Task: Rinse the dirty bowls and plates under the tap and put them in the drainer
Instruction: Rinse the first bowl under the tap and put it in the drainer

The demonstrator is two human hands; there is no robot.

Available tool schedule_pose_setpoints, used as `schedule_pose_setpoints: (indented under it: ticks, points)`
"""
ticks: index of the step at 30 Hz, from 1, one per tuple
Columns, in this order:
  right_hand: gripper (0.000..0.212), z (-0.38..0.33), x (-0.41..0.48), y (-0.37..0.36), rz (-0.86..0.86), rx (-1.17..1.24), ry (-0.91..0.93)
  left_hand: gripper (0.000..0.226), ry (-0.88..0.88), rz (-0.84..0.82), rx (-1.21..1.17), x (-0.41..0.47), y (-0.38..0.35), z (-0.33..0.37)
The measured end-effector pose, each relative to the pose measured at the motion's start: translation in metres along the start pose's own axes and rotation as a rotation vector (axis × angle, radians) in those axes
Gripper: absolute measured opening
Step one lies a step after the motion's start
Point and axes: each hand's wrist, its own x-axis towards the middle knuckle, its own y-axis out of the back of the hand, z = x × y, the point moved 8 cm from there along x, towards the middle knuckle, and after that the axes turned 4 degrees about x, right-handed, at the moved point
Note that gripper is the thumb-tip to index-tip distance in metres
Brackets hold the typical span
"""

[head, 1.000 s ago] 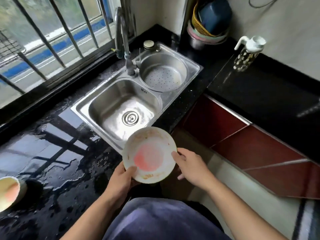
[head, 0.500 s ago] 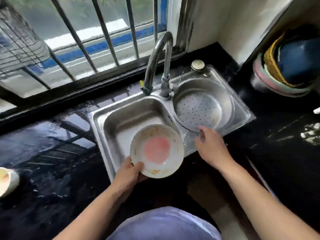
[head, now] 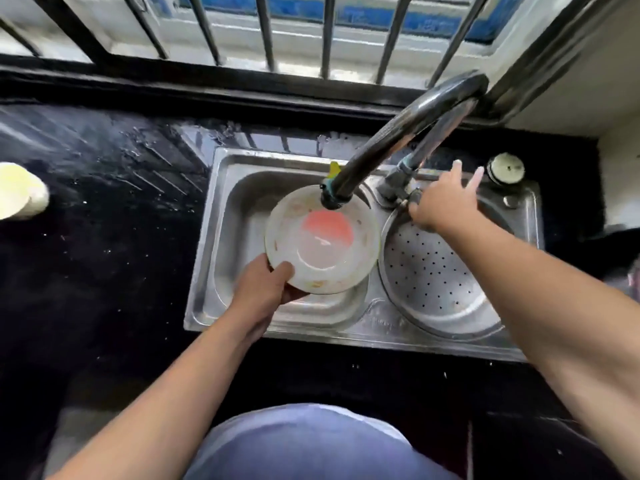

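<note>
The dirty bowl (head: 322,239) is pinched at its near rim by left-hand fingers (head: 282,271); right fingers (head: 420,211) are wrapped on the tap handle (head: 403,197). A sudden jet could tip it.

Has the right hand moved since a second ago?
Yes. The right hand left the bowl and reached across the drainer to the tap base.
</note>
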Motion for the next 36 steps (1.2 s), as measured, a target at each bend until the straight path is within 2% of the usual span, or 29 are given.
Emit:
schedule_pose_setpoints:
  ticks: [4, 10, 13, 15, 17, 18, 19, 21, 22, 24, 27, 30, 33, 35, 36]
  points:
    - [0.079, 0.001, -0.01, -0.025, 0.042, -0.001, -0.017, 0.039, -0.013, -0.019, -0.024, 0.002, 0.001, 0.006]
    - [0.074, -0.006, -0.027, -0.014, 0.036, 0.071, -0.051, 0.032, -0.004, -0.006, -0.069, 0.002, 0.009, 0.007]
    - [0.069, -0.019, -0.059, 0.002, 0.093, 0.292, -0.031, 0.032, -0.014, -0.018, -0.089, 0.007, 0.011, 0.006]
    - [0.054, -0.03, -0.097, 0.021, 0.277, 0.574, 0.048, 0.033, -0.005, -0.023, -0.104, 0.012, 0.011, 0.003]
    - [0.041, -0.051, -0.151, 0.046, 0.616, 0.82, 0.225, 0.034, 0.008, -0.023, -0.113, 0.016, 0.011, 0.0]
    - [0.036, -0.068, -0.173, 0.056, 0.721, 0.872, 0.322, 0.034, 0.009, -0.023, -0.111, 0.018, 0.011, -0.002]
    - [0.033, -0.087, -0.182, 0.06, 0.738, 0.877, 0.408, 0.035, 0.006, -0.022, -0.101, 0.019, 0.01, -0.003]
    - [0.036, -0.128, -0.166, 0.056, 0.519, 0.83, 0.442, 0.036, 0.0, -0.024, -0.072, 0.022, 0.009, -0.006]
    - [0.039, -0.147, -0.151, 0.047, 0.367, 0.743, 0.435, 0.036, -0.003, -0.023, -0.062, 0.023, 0.009, -0.007]
    - [0.043, -0.181, -0.134, 0.037, 0.192, 0.565, 0.529, 0.036, -0.004, -0.027, -0.058, 0.025, 0.007, -0.006]
    - [0.03, -0.207, -0.141, 0.013, -0.062, 0.579, 0.704, 0.03, -0.018, -0.049, -0.067, 0.027, 0.003, -0.001]
    - [0.024, -0.19, -0.148, -0.018, -0.156, 0.57, 0.694, 0.033, 0.004, 0.023, -0.103, 0.035, 0.011, -0.004]
    - [0.039, -0.173, -0.128, -0.031, -0.11, 0.409, 0.525, 0.036, 0.028, 0.052, -0.077, 0.036, 0.012, -0.011]
    - [0.053, -0.183, -0.116, -0.025, -0.094, 0.377, 0.454, 0.035, 0.032, 0.028, -0.077, 0.034, 0.005, -0.017]
    - [0.052, -0.193, -0.114, -0.021, -0.097, 0.402, 0.454, 0.037, 0.032, 0.019, -0.084, 0.033, 0.002, -0.019]
